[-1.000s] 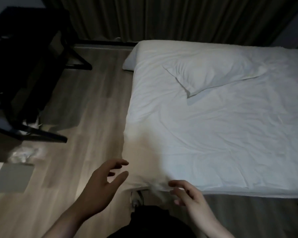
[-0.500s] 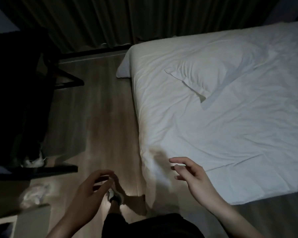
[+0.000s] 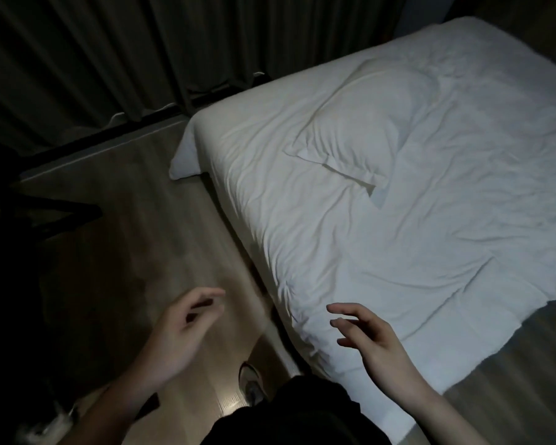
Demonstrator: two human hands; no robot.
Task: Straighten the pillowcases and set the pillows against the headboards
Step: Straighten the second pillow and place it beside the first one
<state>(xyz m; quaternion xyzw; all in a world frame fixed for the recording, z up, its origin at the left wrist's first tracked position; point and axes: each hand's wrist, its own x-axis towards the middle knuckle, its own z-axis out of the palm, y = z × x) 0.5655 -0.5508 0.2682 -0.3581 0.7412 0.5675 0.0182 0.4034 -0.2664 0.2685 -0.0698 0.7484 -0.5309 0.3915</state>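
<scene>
A white pillow in a creased case lies askew in the middle of the bed, which is covered by a wrinkled white sheet. A second white pillow corner sticks out past the bed's far left corner, over the floor. My left hand hovers above the wooden floor, fingers loosely curled and holding nothing. Over the bed's near corner, my right hand is spread and empty. No headboard is in view.
Dark curtains hang along the far wall. A black furniture frame stands on the left on the wooden floor. My shoe shows below, near the bed's edge. Something pale lies on the floor at the bottom left.
The view has swung left and tilted, so the bed now runs diagonally. Both hands have lifted off the sheet's near corner and stay empty, the right one now over the bed.
</scene>
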